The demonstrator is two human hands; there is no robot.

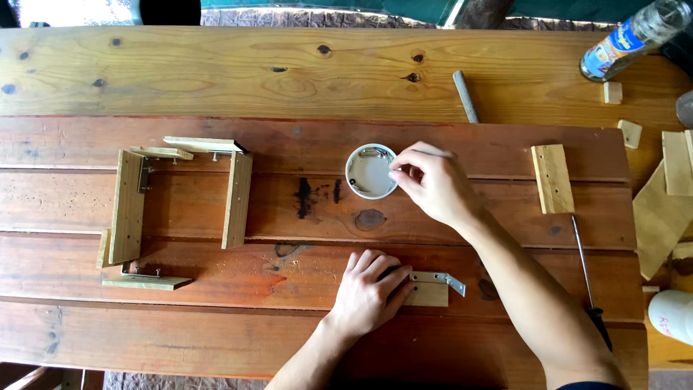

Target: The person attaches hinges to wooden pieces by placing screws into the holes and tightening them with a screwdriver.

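My left hand (pixel 369 290) presses flat on a small wooden block (pixel 427 293) that carries a metal angle bracket (pixel 442 279), near the front of the dark wooden tabletop. My right hand (pixel 432 180) reaches to the rim of a small round white container (pixel 369 172) that holds a few small metal pieces; thumb and fingertips are pinched together at the rim, and I cannot make out what is between them.
A partly built frame of wooden strips with brackets (pixel 177 206) lies at the left. A wooden strip (pixel 552 178) and a screwdriver (pixel 588 278) lie at the right. Further back are a metal rod (pixel 465 96), a bottle (pixel 632 37) and wood offcuts (pixel 660 209).
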